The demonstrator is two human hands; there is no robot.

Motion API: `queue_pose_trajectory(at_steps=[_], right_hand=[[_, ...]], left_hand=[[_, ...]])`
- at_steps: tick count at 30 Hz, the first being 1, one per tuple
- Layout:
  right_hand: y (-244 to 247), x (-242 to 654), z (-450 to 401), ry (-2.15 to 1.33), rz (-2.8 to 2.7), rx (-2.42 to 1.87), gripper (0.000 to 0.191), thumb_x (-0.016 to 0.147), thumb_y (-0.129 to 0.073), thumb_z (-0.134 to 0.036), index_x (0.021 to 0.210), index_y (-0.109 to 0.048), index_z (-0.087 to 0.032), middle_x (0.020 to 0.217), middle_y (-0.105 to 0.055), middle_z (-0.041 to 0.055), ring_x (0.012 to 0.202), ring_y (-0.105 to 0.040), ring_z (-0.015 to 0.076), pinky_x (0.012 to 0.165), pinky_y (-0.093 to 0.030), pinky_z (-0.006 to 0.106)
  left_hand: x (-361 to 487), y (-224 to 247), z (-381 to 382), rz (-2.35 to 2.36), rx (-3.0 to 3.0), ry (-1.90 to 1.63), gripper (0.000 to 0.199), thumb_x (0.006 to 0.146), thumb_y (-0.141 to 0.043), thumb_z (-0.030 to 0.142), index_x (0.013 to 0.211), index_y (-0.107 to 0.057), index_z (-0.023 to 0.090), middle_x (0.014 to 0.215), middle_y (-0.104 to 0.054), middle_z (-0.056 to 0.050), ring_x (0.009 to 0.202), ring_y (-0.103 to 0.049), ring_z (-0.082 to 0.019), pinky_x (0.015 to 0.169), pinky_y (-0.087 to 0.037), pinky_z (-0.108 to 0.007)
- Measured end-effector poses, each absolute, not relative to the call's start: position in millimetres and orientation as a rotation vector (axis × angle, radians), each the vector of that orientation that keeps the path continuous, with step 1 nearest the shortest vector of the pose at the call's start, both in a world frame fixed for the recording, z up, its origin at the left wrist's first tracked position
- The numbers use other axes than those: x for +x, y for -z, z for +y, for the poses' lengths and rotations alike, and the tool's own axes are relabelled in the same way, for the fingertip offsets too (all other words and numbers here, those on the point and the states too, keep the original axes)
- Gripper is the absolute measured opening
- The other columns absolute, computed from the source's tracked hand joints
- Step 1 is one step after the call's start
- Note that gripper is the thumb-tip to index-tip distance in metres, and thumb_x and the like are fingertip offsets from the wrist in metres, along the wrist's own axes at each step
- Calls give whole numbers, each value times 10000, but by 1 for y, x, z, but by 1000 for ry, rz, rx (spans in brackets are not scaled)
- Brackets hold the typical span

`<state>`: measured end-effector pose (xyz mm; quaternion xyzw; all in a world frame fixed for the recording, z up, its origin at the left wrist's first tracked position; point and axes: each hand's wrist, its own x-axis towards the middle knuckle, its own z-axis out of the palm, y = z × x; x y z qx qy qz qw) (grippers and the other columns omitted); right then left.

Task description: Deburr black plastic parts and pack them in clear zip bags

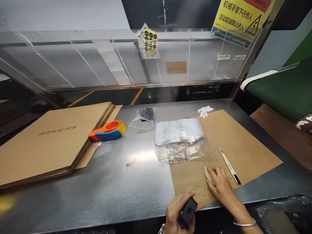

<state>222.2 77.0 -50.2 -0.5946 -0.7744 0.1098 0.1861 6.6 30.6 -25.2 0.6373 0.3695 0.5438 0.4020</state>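
Observation:
My left hand (179, 211) is at the table's front edge, its fingers wrapped round a small black block-shaped object (188, 213) with a rounded dark spot on its end. To its right, my right hand (221, 186) rests low over a brown cardboard sheet (236, 143). Its thumb and fingers are closed on a pale beige, round-edged piece (208, 175), mostly hidden by the hand. Just beyond lies a slim white tool (230, 167) marked A20, with a metal tip and a dark end. Clear plastic bags (179, 132) lie in a stack partly over the sheet's left side.
Flattened cardboard boxes (48, 136) are stacked at left, beside an orange, blue and yellow tape dispenser (107, 130). Behind lie a clear bag (145, 117) with something dark inside and a white glove (205, 111). A transparent panel (85, 65) stands at the back; a green conveyor belt (282, 86) is at right.

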Motion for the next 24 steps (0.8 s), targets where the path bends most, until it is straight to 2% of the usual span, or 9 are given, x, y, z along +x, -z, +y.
queue_pose_trajectory(at_steps=[3,6,8,10,14,19,22,24], right_hand=[[16,208,57,-460,-2178,-1485,391,890,-433,-244,1279,-438,-208,1061,-522,90,984,-524,193,819,-493,312],[-19,185,31,-598,-2166,-999,479,892,-445,-267,1360,-348,-234,1102,-503,90,1001,-518,203,830,-480,323],[-32,171,20,-567,-2195,-816,512,869,-494,-223,1361,-357,-267,1021,-528,70,910,-542,186,789,-487,304],[-37,163,17,-520,-2221,-787,554,842,-508,-153,1363,-358,-265,976,-532,70,848,-541,177,751,-491,303],[-33,163,21,-470,-2234,-810,593,802,-468,-84,1375,-333,-154,985,-507,125,867,-504,215,720,-487,364],[-27,166,19,-510,-2264,-756,592,807,-500,-118,1374,-341,-185,970,-501,102,845,-491,193,710,-487,319],[-26,166,21,-529,-2250,-827,570,809,-454,-100,1368,-347,-135,959,-493,117,848,-487,203,705,-484,341],[-27,167,23,-506,-2237,-815,585,801,-473,-104,1371,-347,-144,952,-494,114,838,-486,206,698,-478,351]], left_hand=[[5,26,27,915,1870,-1419,461,723,-562,152,1178,-517,208,718,-635,-65,610,-601,-181,560,-477,-270],[3,27,21,956,1925,-1419,469,745,-548,187,1206,-465,201,811,-653,-97,624,-600,-192,556,-478,-292],[1,27,18,955,1945,-1503,479,767,-535,226,1233,-429,199,853,-652,-110,610,-590,-192,540,-472,-306],[0,25,17,964,1955,-1560,444,777,-523,240,1211,-442,195,811,-643,-95,585,-575,-186,516,-455,-302],[-1,23,14,985,1950,-1327,326,727,-572,225,1049,-539,188,716,-609,-59,596,-566,-185,517,-429,-288],[0,30,11,1003,1882,-1371,430,762,-484,207,1190,-501,174,701,-605,-60,568,-547,-178,511,-421,-291],[2,29,10,993,1824,-1256,377,691,-560,161,1068,-571,185,752,-633,-67,629,-577,-193,556,-441,-294],[3,26,9,1018,1695,-1216,314,669,-582,132,977,-620,175,765,-644,-76,672,-591,-208,616,-456,-311]])
